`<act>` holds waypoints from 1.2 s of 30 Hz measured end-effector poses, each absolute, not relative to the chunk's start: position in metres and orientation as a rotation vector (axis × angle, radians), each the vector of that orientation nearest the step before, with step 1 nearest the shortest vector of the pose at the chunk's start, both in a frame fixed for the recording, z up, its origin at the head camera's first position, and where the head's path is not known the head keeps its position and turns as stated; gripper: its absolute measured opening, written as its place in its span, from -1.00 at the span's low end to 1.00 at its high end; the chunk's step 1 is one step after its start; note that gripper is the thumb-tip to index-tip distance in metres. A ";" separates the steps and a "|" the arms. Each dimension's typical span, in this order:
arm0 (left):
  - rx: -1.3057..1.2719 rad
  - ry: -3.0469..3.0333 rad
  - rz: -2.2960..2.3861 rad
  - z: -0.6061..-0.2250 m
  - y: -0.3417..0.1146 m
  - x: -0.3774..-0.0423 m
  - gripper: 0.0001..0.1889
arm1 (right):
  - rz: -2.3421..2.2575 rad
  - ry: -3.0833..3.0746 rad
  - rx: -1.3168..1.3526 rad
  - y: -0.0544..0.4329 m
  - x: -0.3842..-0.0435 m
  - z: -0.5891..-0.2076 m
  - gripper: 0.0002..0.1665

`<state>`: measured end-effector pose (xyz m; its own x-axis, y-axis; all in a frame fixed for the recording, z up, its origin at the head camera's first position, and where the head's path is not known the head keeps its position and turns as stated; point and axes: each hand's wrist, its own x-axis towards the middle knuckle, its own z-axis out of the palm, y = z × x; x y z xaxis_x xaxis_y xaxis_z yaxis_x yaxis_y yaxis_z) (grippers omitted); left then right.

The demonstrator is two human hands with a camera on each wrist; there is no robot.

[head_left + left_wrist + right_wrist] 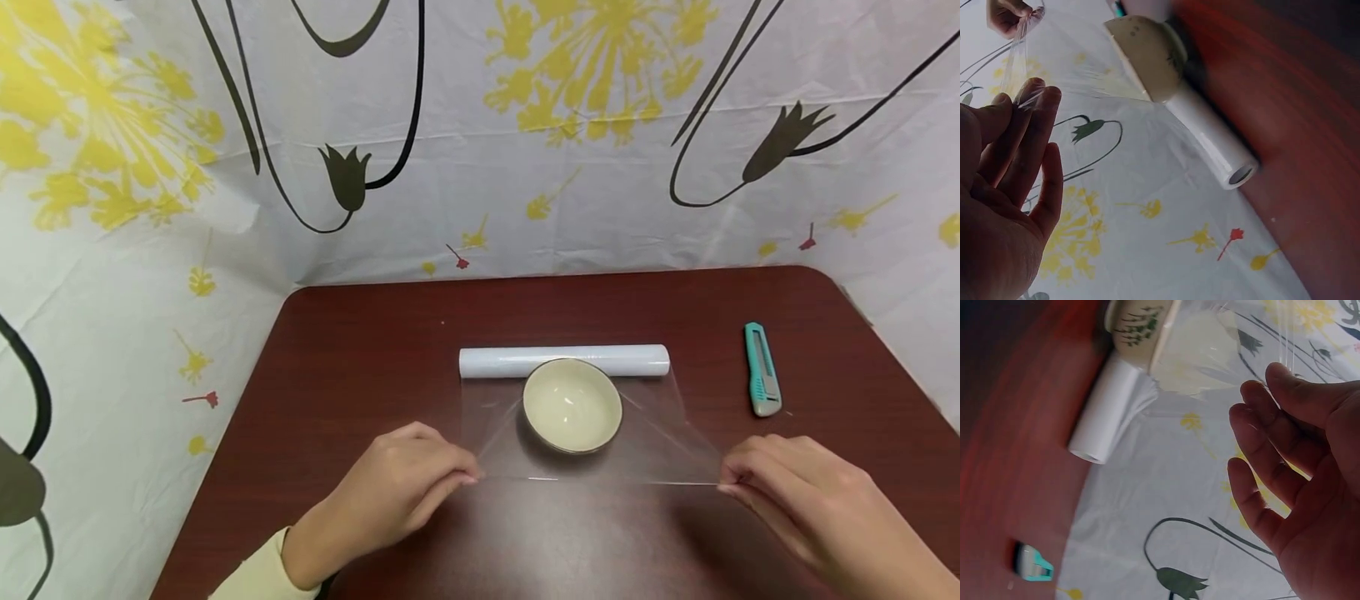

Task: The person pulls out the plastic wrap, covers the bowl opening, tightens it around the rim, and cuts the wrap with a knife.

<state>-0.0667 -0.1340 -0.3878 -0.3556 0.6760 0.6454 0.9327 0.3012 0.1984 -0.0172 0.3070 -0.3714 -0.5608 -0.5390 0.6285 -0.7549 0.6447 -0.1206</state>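
A sheet of clear plastic wrap [495, 454] stretches from its white roll [491, 363] toward the front of the table, over a cream bowl [572, 407]. My left hand [401, 479] pinches the sheet's near left corner between thumb and fingers. The near right corner is pinched by my right hand [806, 492]. The front edge runs taut between the two hands. In the left wrist view the wrap fans out from the fingertips [1050, 94] to the rim of the bowl [1147, 59]. The right wrist view shows a green plant pattern on the side of the bowl [1141, 331].
A teal box cutter [762, 371] lies on the dark red table [360, 358] to the right of the roll. A white cloth [465, 192] with yellow flowers and dark green stems hangs behind the table and along its sides.
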 end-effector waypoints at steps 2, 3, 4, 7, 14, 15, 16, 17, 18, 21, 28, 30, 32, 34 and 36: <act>-1.446 -2.134 -0.772 -0.393 -0.134 -0.066 -0.76 | 0.512 -2.342 1.002 0.309 -0.016 -0.377 -0.50; -1.452 -2.135 -0.768 -0.395 -0.134 -0.066 -0.77 | 0.511 -2.361 0.997 0.309 -0.016 -0.380 -0.50; -1.457 -2.137 -0.764 -0.398 -0.134 -0.066 -0.78 | 0.516 -2.367 0.996 0.310 -0.016 -0.382 -0.51; -1.469 -2.145 -0.733 -0.404 -0.134 -0.065 -0.82 | 0.548 -2.361 1.009 0.310 -0.016 -0.388 -0.53; -1.493 -2.188 -0.658 -0.416 -0.133 -0.064 -0.93 | 0.539 -2.373 1.028 0.310 -0.017 -0.399 -0.54; -1.498 -2.196 -0.648 -0.418 -0.133 -0.064 -0.95 | 0.530 -2.378 1.028 0.310 -0.017 -0.402 -0.54; -1.502 -2.203 -0.636 -0.420 -0.133 -0.064 -0.95 | 0.520 -2.390 1.025 0.310 -0.017 -0.404 -0.54; -1.510 -2.208 -0.627 -0.422 -0.133 -0.064 -0.95 | 0.512 -2.396 1.025 0.311 -0.017 -0.407 -0.53; -1.515 -2.215 -0.622 -0.423 -0.133 -0.065 -0.93 | 0.503 -2.407 1.023 0.311 -0.017 -0.410 -0.53; -1.529 -2.232 -0.607 -0.429 -0.133 -0.066 -0.88 | 0.481 -2.411 1.026 0.311 -0.020 -0.419 -0.51; -1.543 -2.314 -0.579 -0.444 -0.130 -0.072 -0.87 | 0.374 -2.424 1.025 0.308 -0.027 -0.438 -0.45; -1.543 -2.338 -0.574 -0.447 -0.129 -0.074 -0.87 | 0.371 -2.420 1.027 0.307 -0.029 -0.441 -0.43; -1.540 -2.355 -0.573 -0.449 -0.128 -0.075 -0.86 | 0.374 -2.421 1.029 0.307 -0.030 -0.444 -0.42; -1.537 -2.368 -0.578 -0.451 -0.127 -0.077 -0.85 | 0.369 -2.426 1.027 0.307 -0.032 -0.448 -0.41; -1.533 -2.376 -0.575 -0.453 -0.127 -0.078 -0.85 | 0.357 -2.440 1.021 0.307 -0.033 -0.450 -0.40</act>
